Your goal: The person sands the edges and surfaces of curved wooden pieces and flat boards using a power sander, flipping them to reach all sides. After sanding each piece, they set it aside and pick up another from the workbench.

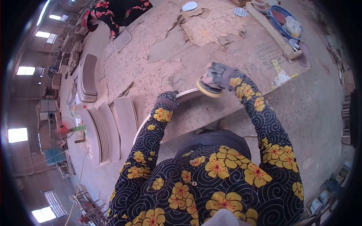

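Note:
A curved wooden panel stands at the near edge of the worktable, its pale edge upward. My left hand, in a patterned glove, is closed over the panel's upper edge. Gloved as well, my right hand grips a round sanding pad with a yellow rim, just beyond the panel's right end. Whether the pad touches the panel cannot be made out.
Curved boards are stacked at the left, with another stack behind. A co-worker bends over a panel at the far left. A blue basket and a wooden rail are at the back right.

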A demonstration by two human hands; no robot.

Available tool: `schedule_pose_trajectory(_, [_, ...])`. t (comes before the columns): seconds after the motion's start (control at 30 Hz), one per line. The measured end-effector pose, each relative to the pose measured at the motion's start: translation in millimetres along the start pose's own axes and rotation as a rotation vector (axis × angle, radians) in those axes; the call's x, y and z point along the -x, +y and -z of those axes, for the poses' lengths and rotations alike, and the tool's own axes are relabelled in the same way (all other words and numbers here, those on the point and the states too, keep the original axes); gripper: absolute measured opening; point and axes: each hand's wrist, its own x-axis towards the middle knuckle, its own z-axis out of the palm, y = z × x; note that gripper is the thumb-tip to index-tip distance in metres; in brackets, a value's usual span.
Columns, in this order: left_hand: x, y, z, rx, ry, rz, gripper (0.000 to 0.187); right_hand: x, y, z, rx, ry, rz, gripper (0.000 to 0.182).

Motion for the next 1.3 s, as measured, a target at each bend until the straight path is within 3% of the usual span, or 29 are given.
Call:
schedule_pose_trajectory(0.17, [2, 3, 3, 0.018, -0.002, 0.014, 0.06, 9, 59, -10, -0.588, -0.157, -0.394, 0.037])
schedule_pose_trajectory(0.27, [7, 8, 15, 0.027, -0.02, 0.045, 0.061, -6, 128, -57, -0.623, -0.153, -0.391, 0.032])
schedule_pose_trajectory(0.37, [7, 7, 14, 0.007, 0.018, 0.038, 0.061, -12, 166, -85, -0.612, -0.035, -0.246, 0.031])
schedule_pose_trajectory(0.47, [9, 9, 11, 0.022, 0.007, 0.059, 0.061, 3, 112, -49, -0.535, 0.001, -0.116, 0.044])
schedule_pose_trajectory(0.57, [14, 12, 11, 0.021, 0.025, 0.059, 0.058, -2, 59, -16, -0.215, -0.047, 0.195, 0.046])
schedule_pose_trajectory(0.7, [13, 8, 2, 0.0, 0.103, 0.035, 0.047, -2, -52, 15, 0.262, -0.123, 0.116, 0.048])
schedule_pose_trajectory(0.73, [14, 8, 0, 0.008, 0.121, 0.029, 0.046, 2, -62, 17, 0.377, -0.133, 0.096, 0.05])
schedule_pose_trajectory(0.77, [13, 8, -2, 0.003, 0.1, 0.031, 0.047, -36, -10, -12, 0.436, -0.194, 0.273, 0.05])
schedule_pose_trajectory(0.87, [10, 9, 5, 0.027, 0.031, 0.054, 0.05, -17, 5, 9, 0.168, -0.209, 0.104, 0.045])
schedule_pose_trajectory(0.93, [10, 10, 15, 0.075, -0.016, 0.09, 0.057, -24, 82, -18, -0.268, -0.221, 0.082, 0.04])
schedule_pose_trajectory(1.03, [11, 7, 14, 0.045, 0.032, 0.06, 0.058, -38, 141, -50, -0.41, -0.257, -0.247, 0.038])
schedule_pose_trajectory(1.1, [11, 6, 9, 0.042, 0.062, 0.05, 0.059, -22, 160, -77, -0.683, -0.138, -0.305, 0.038])
schedule_pose_trajectory(1.2, [7, 0, 6, 0.042, 0.092, 0.057, 0.06, -12, 156, -85, -0.579, 0.12, -0.266, 0.04])
schedule_pose_trajectory(1.23, [9, 1, 8, 0.046, 0.087, 0.061, 0.06, 14, 92, -51, -0.725, 0.073, -0.344, 0.045])
schedule_pose_trajectory(1.3, [12, 8, 13, 0.037, 0.036, 0.076, 0.059, 12, 40, -24, -0.2, 0.167, -0.104, 0.045])
